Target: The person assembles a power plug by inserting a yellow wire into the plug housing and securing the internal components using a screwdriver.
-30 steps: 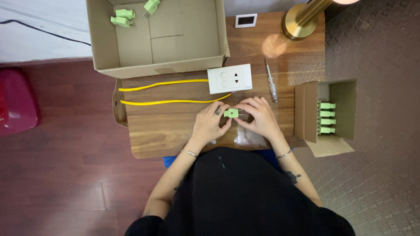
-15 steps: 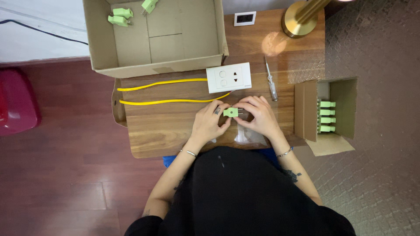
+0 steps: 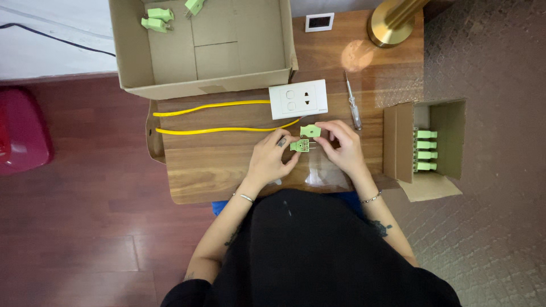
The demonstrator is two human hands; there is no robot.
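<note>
My left hand (image 3: pixel 272 158) holds a small green plug body (image 3: pixel 300 146) with metal prongs pointing right, just above the wooden table (image 3: pixel 216 165). My right hand (image 3: pixel 343 147) pinches a separate green plug cover (image 3: pixel 310 131) a little above and to the right of the body. The two green pieces are apart. A white wall socket (image 3: pixel 298 98) lies just beyond my hands, with two yellow wires (image 3: pixel 210 117) running left from it.
A large open cardboard box (image 3: pixel 199 51) with a few green plugs (image 3: pixel 157 17) stands at the back. A smaller box (image 3: pixel 424 149) at the right holds several green plugs. A screwdriver (image 3: pixel 352 102), a brass lamp base (image 3: pixel 392 25) and a clear plastic bag (image 3: pixel 321 173) are nearby.
The single green plug held between both hands has come apart: the cover is now in my right hand, lifted away, and the body stays in my left.
</note>
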